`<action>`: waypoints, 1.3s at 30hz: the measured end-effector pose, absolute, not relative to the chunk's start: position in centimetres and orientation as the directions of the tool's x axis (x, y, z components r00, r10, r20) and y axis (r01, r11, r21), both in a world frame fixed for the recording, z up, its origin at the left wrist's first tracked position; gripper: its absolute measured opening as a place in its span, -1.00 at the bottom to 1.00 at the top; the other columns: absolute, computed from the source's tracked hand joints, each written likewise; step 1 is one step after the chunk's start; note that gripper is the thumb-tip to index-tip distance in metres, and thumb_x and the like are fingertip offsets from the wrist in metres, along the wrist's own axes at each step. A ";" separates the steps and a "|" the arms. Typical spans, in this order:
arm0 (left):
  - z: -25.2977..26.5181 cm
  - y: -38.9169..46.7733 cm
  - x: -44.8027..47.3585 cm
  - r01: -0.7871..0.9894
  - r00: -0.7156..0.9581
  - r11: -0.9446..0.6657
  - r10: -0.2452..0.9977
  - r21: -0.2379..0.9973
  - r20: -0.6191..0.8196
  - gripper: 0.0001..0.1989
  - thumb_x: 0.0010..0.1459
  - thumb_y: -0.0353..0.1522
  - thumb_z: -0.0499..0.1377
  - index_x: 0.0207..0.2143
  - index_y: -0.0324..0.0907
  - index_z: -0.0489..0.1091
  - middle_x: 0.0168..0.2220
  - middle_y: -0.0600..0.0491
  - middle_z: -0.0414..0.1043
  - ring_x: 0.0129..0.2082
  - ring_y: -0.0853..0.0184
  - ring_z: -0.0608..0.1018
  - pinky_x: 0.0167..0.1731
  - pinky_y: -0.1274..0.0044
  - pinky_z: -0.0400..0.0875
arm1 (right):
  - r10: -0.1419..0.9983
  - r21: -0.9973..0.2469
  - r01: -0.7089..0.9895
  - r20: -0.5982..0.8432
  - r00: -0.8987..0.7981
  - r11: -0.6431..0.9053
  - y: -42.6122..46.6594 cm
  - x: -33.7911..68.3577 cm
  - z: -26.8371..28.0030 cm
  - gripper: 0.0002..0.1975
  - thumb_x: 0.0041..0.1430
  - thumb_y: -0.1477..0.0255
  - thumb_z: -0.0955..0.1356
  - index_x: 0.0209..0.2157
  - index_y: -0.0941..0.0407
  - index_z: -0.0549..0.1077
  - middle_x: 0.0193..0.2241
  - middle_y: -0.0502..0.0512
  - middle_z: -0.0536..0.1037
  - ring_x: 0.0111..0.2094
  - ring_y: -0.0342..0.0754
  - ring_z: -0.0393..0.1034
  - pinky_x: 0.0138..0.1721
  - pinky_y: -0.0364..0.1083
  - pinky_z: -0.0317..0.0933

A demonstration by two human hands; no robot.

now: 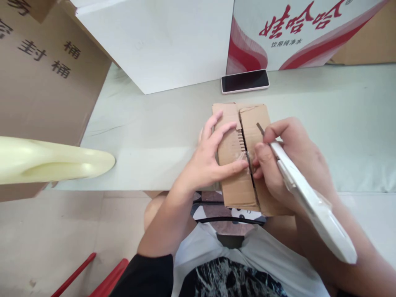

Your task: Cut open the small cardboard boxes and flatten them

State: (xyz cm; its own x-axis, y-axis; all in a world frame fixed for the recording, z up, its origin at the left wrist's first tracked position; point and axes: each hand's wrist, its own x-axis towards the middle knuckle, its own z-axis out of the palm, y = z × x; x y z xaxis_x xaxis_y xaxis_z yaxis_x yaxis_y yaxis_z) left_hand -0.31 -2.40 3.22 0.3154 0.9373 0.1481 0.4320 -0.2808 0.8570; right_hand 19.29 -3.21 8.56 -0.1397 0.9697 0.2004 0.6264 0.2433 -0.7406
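Observation:
A small brown cardboard box (pixel 235 185) lies at the table's front edge, partly overhanging it. Its two top flaps meet at a dark seam, with clear tape (pixel 243 156) near the middle. My left hand (pixel 213 148) rests on the left flap, fingers spread, the thumb reaching the seam. In my right hand (pixel 278 152) is a white box cutter (pixel 312 206), its dark blade (pixel 260 128) out and pointing up and left above the right flap. My right fingertips are at the seam; whether they grip the tape there I cannot tell.
Behind the box lies a phone (pixel 245 81) in a light case. White cartons (pixel 173 37), one with red print (pixel 297 33), stand at the back. A large brown carton (pixel 46 95) and a pale yellow curved object (pixel 62 161) are on the left. Red legs (pixel 74 274) show below.

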 end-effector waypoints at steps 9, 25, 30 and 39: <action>3.3 -2.4 -0.3 0.425 0.319 -0.242 0.942 0.872 0.106 -0.19 0.13 0.19 0.29 0.33 0.14 0.24 0.56 0.01 -0.20 0.58 -0.10 -0.13 0.48 0.02 0.05 | 0.968 -0.791 0.568 0.121 -0.220 0.228 -3.6 19.7 9.5 -0.91 0.08 0.47 0.28 -0.34 0.00 0.29 -0.59 -0.13 0.41 -0.59 -0.09 0.26 -0.48 -0.07 0.13; 2.6 -2.2 0.0 0.434 0.310 -0.300 0.935 0.850 0.171 -0.21 0.14 0.24 0.22 0.34 0.20 0.22 0.55 0.04 -0.14 0.57 -0.12 -0.06 0.48 0.01 0.05 | 0.971 -0.669 0.705 0.140 -0.193 0.236 -3.7 19.5 9.7 -0.90 0.02 0.51 0.29 -0.40 0.01 0.32 -0.60 -0.10 0.40 -0.58 -0.12 0.20 -0.49 -0.08 0.04; 2.8 -2.3 0.1 0.419 0.297 -0.285 0.940 0.862 0.166 -0.23 0.14 0.24 0.22 0.32 0.19 0.25 0.55 0.06 -0.11 0.56 -0.09 -0.03 0.48 0.02 0.07 | 0.972 -0.649 0.724 0.119 -0.203 0.231 -3.6 19.5 9.7 -0.91 0.03 0.49 0.31 -0.39 0.01 0.33 -0.61 -0.09 0.42 -0.58 -0.09 0.22 -0.48 -0.07 0.05; 2.8 -2.3 -0.1 0.443 0.313 -0.296 0.936 0.846 0.163 -0.22 0.16 0.23 0.22 0.33 0.19 0.24 0.55 0.04 -0.13 0.56 -0.12 -0.02 0.46 0.00 0.09 | 0.971 -0.672 0.703 0.114 -0.212 0.233 -3.3 19.5 9.3 -0.95 0.01 0.45 0.30 -0.48 0.01 0.36 -0.66 -0.10 0.39 -0.64 -0.11 0.16 -0.52 -0.08 0.02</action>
State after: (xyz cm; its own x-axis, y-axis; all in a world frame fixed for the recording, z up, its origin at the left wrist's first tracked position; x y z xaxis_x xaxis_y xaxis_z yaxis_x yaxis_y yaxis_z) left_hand -0.06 -2.29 2.81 0.3132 0.9355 0.1634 0.4432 -0.2962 0.8461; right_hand 19.50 -3.35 9.31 -0.2121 0.9706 0.1139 0.7028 0.2325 -0.6723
